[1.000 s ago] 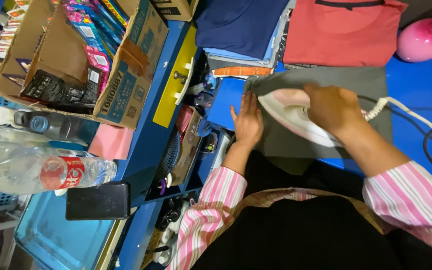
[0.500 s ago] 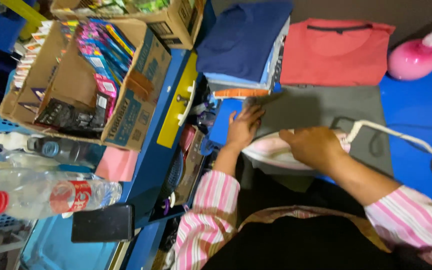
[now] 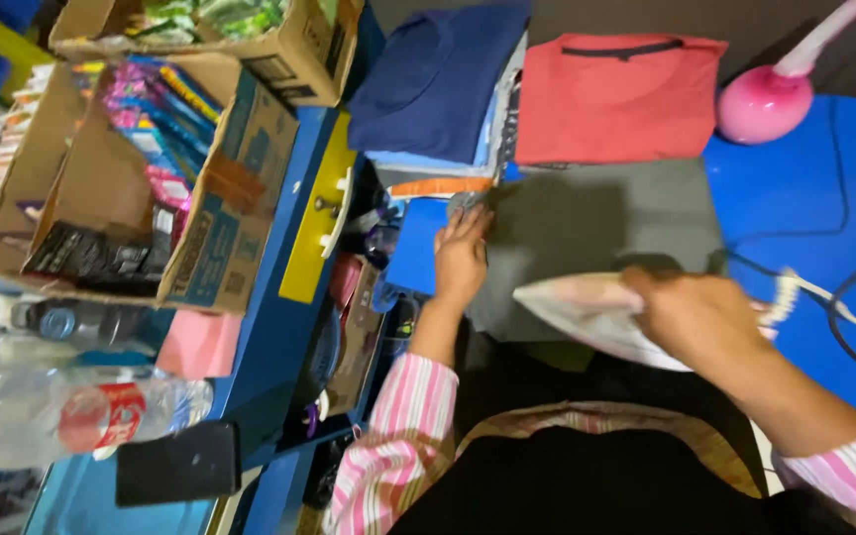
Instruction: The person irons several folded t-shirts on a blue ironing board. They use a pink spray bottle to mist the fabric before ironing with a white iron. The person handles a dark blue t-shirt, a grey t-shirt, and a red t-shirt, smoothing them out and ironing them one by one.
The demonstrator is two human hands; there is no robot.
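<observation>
Left hand [image 3: 462, 256] lies flat, fingers [image 3: 472, 220] extended; right hand [image 3: 697, 315] is curled in a grip.

I see my left hand [image 3: 461, 256] flat on the cloth [image 3: 596, 233], my right hand [image 3: 697, 319] on the iron [image 3: 587, 312] beside it. Folded shirts [image 3: 527, 89] lie beyond, a lamp [image 3: 765, 99] right, boxes [image 3: 131, 168] and bottles [image 3: 61, 416] left.
</observation>
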